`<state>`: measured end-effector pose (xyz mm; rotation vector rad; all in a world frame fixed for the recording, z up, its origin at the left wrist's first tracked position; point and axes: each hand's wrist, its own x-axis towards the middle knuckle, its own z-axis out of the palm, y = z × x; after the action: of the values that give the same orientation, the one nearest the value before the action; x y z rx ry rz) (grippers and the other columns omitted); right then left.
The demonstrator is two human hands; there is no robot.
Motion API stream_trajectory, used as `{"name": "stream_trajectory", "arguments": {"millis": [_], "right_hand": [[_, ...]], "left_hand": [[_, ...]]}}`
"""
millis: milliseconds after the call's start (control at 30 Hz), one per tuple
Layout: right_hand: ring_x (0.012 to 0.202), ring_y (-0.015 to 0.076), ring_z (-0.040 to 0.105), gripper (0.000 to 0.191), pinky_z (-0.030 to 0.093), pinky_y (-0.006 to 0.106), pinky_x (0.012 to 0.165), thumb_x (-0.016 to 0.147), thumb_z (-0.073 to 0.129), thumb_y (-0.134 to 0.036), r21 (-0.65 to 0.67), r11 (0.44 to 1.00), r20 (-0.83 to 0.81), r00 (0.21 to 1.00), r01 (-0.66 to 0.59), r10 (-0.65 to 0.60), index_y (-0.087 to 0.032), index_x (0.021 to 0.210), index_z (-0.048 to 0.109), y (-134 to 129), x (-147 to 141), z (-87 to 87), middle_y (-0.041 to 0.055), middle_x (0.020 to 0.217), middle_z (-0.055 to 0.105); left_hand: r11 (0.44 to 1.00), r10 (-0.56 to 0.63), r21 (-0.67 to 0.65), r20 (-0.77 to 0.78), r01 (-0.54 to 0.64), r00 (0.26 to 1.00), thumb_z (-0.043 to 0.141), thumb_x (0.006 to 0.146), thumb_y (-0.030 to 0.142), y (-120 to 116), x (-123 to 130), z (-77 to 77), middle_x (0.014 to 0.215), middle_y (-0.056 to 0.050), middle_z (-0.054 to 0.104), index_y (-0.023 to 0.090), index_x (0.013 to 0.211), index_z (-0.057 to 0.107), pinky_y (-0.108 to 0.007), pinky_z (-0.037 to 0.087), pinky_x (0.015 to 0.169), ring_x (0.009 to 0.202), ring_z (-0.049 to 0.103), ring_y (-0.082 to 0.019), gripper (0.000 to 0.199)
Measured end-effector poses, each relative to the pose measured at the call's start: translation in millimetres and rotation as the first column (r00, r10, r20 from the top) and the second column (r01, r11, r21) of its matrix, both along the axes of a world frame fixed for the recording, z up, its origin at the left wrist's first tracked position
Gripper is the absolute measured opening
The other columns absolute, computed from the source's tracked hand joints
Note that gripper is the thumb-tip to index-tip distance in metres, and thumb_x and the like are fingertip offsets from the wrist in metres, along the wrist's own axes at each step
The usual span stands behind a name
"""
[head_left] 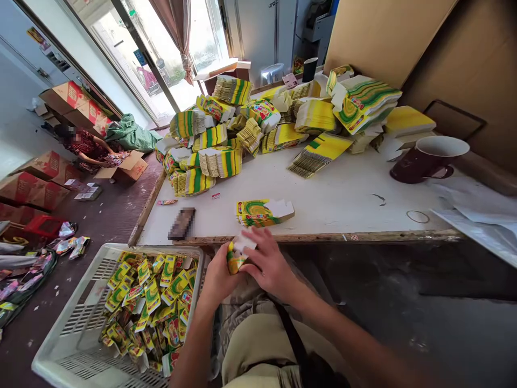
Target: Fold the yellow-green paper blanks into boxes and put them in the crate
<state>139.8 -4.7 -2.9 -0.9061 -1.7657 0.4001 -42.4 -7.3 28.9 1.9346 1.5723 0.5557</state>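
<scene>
A small yellow-and-green cardboard box [233, 260] with white flaps is held above my lap, just off the table's front edge. My left hand [217, 277] is closed round its left side. On the box's right, my right hand [270, 265] has its fingers bent over the white flaps and its thumb low against the box; its fingertips are partly blurred. Just beyond, a short stack of flat cartons [262, 213] in the same print lies on the white table [343, 202]. To the left, a white plastic basket [76, 350] holds many folded boxes [151, 296].
Bundles of flat cartons [220, 161] are heaped across the table's back. A dark mug [420, 161], a rubber band [418, 216] and plastic sheeting [484, 215] lie at right. A blurred dark object [181, 223] is near the front edge. Another person [86, 148] works by an open cardboard box [123, 167].
</scene>
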Motion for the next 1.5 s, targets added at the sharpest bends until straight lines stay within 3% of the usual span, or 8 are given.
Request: {"name": "stream_trajectory", "arguments": {"millis": [67,167,467,700,900,1133,1333,1500], "right_hand": [[0.145,0.0297,0.039,0.053,0.031,0.054,0.120,0.090,0.066,-0.038,-0.183,0.979,-0.199,0.972,0.087,-0.123,-0.025,0.138,0.050,2.2,-2.7,-3.5,0.0138,0.150,0.049],[0.135,0.0253,0.052,0.049,0.043,0.047,0.113,0.096,0.053,-0.043,-0.444,0.889,-0.405,0.910,-0.111,-0.089,-0.024,0.141,0.046,7.3,-8.1,-11.2,0.0138,0.145,0.055],[0.091,0.0203,0.070,0.037,0.058,0.036,0.086,0.083,0.069,-0.051,-0.597,0.625,-0.659,0.752,-0.504,-0.024,-0.022,0.105,0.063,16.4,-24.4,-23.6,0.0046,0.099,0.074],[0.134,0.0273,0.054,0.058,0.045,0.047,0.112,0.091,0.062,-0.036,-0.467,0.792,-0.389,0.896,-0.394,0.216,-0.020,0.146,0.048,-6.3,-22.9,-21.1,0.0147,0.149,0.054],[0.130,0.0218,0.058,0.051,0.049,0.043,0.109,0.090,0.047,-0.007,-0.346,0.909,-0.188,0.966,-0.234,0.177,-0.028,0.133,0.063,-11.7,-15.3,-21.3,0.0100,0.145,0.058],[0.129,0.0279,0.059,0.030,0.053,0.043,0.103,0.090,0.063,-0.018,-0.344,0.912,0.040,0.967,-0.223,0.252,-0.023,0.119,0.070,2.4,3.3,-22.2,0.0150,0.151,0.050],[0.106,0.0233,0.067,0.012,0.056,0.037,0.092,0.090,0.066,-0.023,-0.392,0.880,0.176,0.916,-0.270,0.360,-0.020,0.100,0.073,17.2,23.2,-3.3,0.0110,0.120,0.065],[0.124,0.0255,0.058,0.032,0.049,0.042,0.103,0.089,0.064,-0.019,-0.433,0.883,0.062,0.972,-0.179,0.228,-0.020,0.121,0.060,14.8,10.6,-8.3,0.0139,0.134,0.058]], "left_hand": [[0.999,0.036,0.038,-0.011,-0.036,0.999,0.071,0.078,0.030,0.3,4.2,-6.3,0.117,-0.009,0.069,0.021,0.129,0.048,-0.039,0.054,0.089,0.106,0.068,-0.026,0.056],[0.996,0.011,0.090,0.008,-0.011,1.000,0.075,0.075,0.032,-1.6,7.0,-13.3,0.125,-0.013,0.066,0.021,0.138,0.038,-0.040,0.054,0.090,0.111,0.067,-0.028,0.074],[0.979,-0.038,0.200,0.058,0.025,0.998,0.073,0.077,0.027,-13.7,19.1,-24.2,0.130,-0.013,0.062,0.024,0.136,0.036,-0.040,0.054,0.093,0.114,0.066,-0.026,0.070],[0.996,-0.064,0.068,0.085,0.058,0.994,0.065,0.073,0.018,-7.8,7.1,-28.8,0.112,-0.009,0.065,0.021,0.119,0.046,-0.036,0.057,0.082,0.093,0.069,-0.022,0.050],[0.980,0.023,0.197,0.064,-0.035,0.998,0.067,0.067,0.012,-11.8,0.4,-40.3,0.118,-0.012,0.054,0.017,0.123,0.045,-0.042,0.054,0.089,0.103,0.063,-0.024,0.061],[0.988,0.057,0.150,-0.054,-0.048,0.997,0.071,0.067,0.019,-11.4,-6.7,-21.0,0.106,-0.007,0.067,0.021,0.113,0.054,-0.038,0.054,0.082,0.096,0.067,-0.025,0.049],[0.994,-0.019,0.103,-0.058,0.025,0.998,0.075,0.067,0.027,-2.0,-0.5,-12.3,0.105,-0.006,0.071,0.021,0.113,0.058,-0.037,0.055,0.082,0.094,0.069,-0.024,0.049],[0.979,0.003,0.203,-0.109,0.019,0.994,0.071,0.071,0.024,1.9,7.8,-15.4,0.108,-0.008,0.069,0.021,0.116,0.056,-0.038,0.054,0.084,0.099,0.067,-0.026,0.048]]}}
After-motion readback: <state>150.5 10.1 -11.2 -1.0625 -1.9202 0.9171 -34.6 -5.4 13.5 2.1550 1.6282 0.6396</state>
